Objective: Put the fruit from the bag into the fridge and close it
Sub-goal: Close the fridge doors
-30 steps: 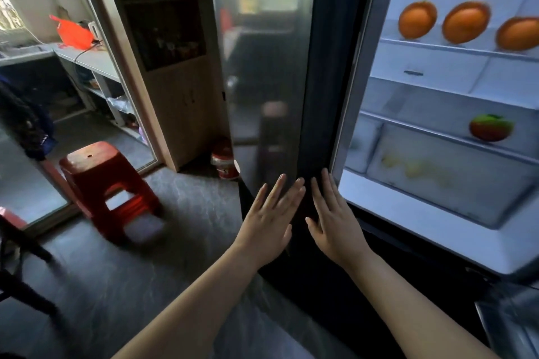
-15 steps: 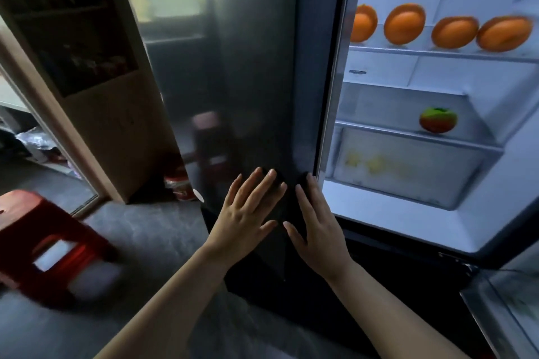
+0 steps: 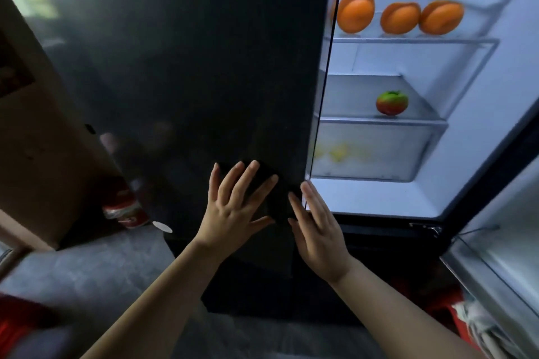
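Note:
The fridge's dark left door [image 3: 204, 67] fills the middle of the view, with both my hands flat against its lower part. My left hand [image 3: 233, 207] presses it with straight, spread fingers. Beside it, my right hand [image 3: 318, 230] pushes near the door's edge, fingers straight. To the right the lit fridge interior [image 3: 379, 201] stays exposed. Three oranges [image 3: 399, 17] sit on the upper shelf, a fourth partly hidden behind the door's edge. A red-green apple [image 3: 391, 102] lies on the shelf below. Yellow fruit shows faintly inside the frosted drawer [image 3: 373, 151].
The right fridge door [image 3: 501, 248] stands open at the right edge. Under it, a red bag with white cloth [image 3: 466, 320] lies on the floor. A wooden cabinet [image 3: 38, 154] stands left, with a red tin [image 3: 122, 207] at its foot and a red stool [image 3: 17, 326] bottom left.
The left door has swung further towards the fridge, covering more of the interior and part of the leftmost orange. Both hands stayed flat on it and followed it rightwards.

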The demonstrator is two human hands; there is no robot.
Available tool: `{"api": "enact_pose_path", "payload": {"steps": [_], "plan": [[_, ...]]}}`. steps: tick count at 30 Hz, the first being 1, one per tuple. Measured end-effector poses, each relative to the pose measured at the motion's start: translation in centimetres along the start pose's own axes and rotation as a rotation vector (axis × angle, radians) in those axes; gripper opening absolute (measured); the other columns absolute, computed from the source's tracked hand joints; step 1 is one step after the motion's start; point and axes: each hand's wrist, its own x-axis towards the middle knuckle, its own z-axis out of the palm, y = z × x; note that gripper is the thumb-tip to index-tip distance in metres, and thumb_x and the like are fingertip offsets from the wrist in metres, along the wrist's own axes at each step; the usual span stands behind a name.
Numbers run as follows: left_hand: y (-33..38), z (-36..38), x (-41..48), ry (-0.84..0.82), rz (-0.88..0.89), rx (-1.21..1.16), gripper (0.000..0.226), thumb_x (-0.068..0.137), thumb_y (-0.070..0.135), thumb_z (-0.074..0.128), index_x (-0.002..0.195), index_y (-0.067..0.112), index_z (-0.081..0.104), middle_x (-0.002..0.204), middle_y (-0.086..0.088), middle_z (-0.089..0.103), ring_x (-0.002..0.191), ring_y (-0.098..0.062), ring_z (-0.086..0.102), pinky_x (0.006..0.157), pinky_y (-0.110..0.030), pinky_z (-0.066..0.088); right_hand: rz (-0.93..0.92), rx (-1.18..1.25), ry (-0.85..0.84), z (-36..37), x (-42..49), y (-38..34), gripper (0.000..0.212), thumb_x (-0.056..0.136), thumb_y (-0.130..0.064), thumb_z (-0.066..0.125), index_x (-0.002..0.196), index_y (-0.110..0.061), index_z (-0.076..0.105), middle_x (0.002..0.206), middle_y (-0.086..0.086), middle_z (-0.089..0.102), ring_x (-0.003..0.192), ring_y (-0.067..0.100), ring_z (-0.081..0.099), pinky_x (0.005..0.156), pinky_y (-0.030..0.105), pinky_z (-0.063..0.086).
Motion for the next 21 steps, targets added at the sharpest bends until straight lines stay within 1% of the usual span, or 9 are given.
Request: {"api": "enact_pose_path", "payload": {"steps": [2, 5, 6, 8, 11, 14, 17, 19, 21], "plan": [[0.5, 0.7, 0.8, -0.015, -0.021, 0.007, 0.094, 0.069, 0.055, 0.072, 0.145, 0.029, 0.023, 0.15, -0.006, 0.012, 0.136, -0.027, 0.02, 0.108, -0.062, 0.021, 0.05, -0.082, -0.019, 0.2, 0.5, 0.8, 0.058, 0.086, 0.002, 0.062, 0.138, 0.0, 0.035, 0.156, 0.006, 0.011, 0.14, 0.028, 0.026, 0.115, 0.036, 0.025], [0.9, 2.1, 2.6, -0.091, -0.046, 0.019, 0.1, 0.066, 0.046, 0.078, 0.147, 0.026, 0.022, 0.152, -0.008, 0.015, 0.137, -0.029, 0.021, 0.109, -0.062, 0.017, 0.14, -0.227, -0.096, 0.4, 1.8, 2.2, 0.061, 0.089, -0.004, 0.06, 0.142, -0.002, 0.03, 0.154, 0.013, 0.014, 0.143, 0.028, 0.018, 0.116, 0.035, 0.02], [0.9, 2.7, 3.3, -0.127, -0.056, 0.022, 0.102, 0.065, 0.044, 0.079, 0.147, 0.025, 0.022, 0.153, -0.009, 0.014, 0.138, -0.029, 0.02, 0.11, -0.062, 0.016, 0.174, -0.26, -0.127, 0.5, 2.3, 2.8, 0.061, 0.09, -0.007, 0.059, 0.143, -0.002, 0.029, 0.154, 0.013, 0.013, 0.144, 0.027, 0.015, 0.116, 0.035, 0.02], [0.9, 4.0, 4.4, -0.183, -0.081, 0.038, 0.106, 0.063, 0.041, 0.081, 0.148, 0.025, 0.02, 0.154, -0.009, 0.01, 0.14, -0.03, 0.017, 0.11, -0.063, 0.012, 0.226, -0.303, -0.184, 1.0, 3.3, 4.1, 0.062, 0.09, -0.011, 0.058, 0.144, -0.002, 0.028, 0.155, 0.013, 0.008, 0.144, 0.029, 0.012, 0.114, 0.041, 0.025], [0.9, 5.4, 5.0, -0.207, -0.094, 0.037, 0.107, 0.062, 0.035, 0.083, 0.148, 0.025, 0.019, 0.155, -0.01, 0.009, 0.14, -0.032, 0.014, 0.11, -0.063, 0.006, 0.232, -0.318, -0.245, 1.9, 3.6, 5.5, 0.07, 0.088, -0.008, 0.061, 0.145, -0.003, 0.021, 0.157, 0.01, -0.004, 0.143, 0.031, 0.011, 0.109, 0.048, 0.033], [0.8, 5.7, 4.6, -0.184, -0.08, 0.02, 0.103, 0.066, 0.032, 0.08, 0.148, 0.025, 0.019, 0.155, -0.009, 0.009, 0.141, -0.03, 0.007, 0.111, -0.062, 0.001, 0.231, -0.328, -0.267, 2.5, 3.2, 5.7, 0.08, 0.085, -0.004, 0.065, 0.146, -0.004, 0.014, 0.157, 0.009, -0.011, 0.143, 0.032, 0.012, 0.111, 0.048, 0.03], [0.7, 5.7, 4.6, -0.175, -0.075, -0.004, 0.099, 0.068, 0.032, 0.078, 0.148, 0.025, 0.021, 0.154, -0.009, 0.009, 0.141, -0.029, 0.006, 0.111, -0.061, 0.001, 0.262, -0.343, -0.28, 2.5, 3.2, 5.2, 0.084, 0.083, -0.002, 0.065, 0.148, -0.005, 0.011, 0.157, 0.008, -0.014, 0.144, 0.032, 0.01, 0.111, 0.047, 0.029], [0.8, 5.6, 4.6, -0.181, -0.075, -0.015, 0.096, 0.07, 0.031, 0.077, 0.148, 0.024, 0.021, 0.154, -0.009, 0.009, 0.141, -0.029, 0.007, 0.111, -0.062, 0.001, 0.286, -0.336, -0.283, 2.3, 3.5, 4.8, 0.081, 0.085, -0.003, 0.064, 0.147, -0.005, 0.012, 0.157, 0.008, -0.011, 0.144, 0.031, 0.01, 0.112, 0.046, 0.029], [0.8, 5.4, 4.6, -0.197, -0.074, -0.021, 0.097, 0.071, 0.03, 0.076, 0.149, 0.024, 0.019, 0.154, -0.009, 0.008, 0.141, -0.03, 0.006, 0.111, -0.062, 0.001, 0.312, -0.299, -0.281, 1.8, 3.7, 4.1, 0.074, 0.087, -0.004, 0.061, 0.146, -0.005, 0.017, 0.157, 0.009, -0.004, 0.144, 0.03, 0.011, 0.112, 0.044, 0.029]]}}
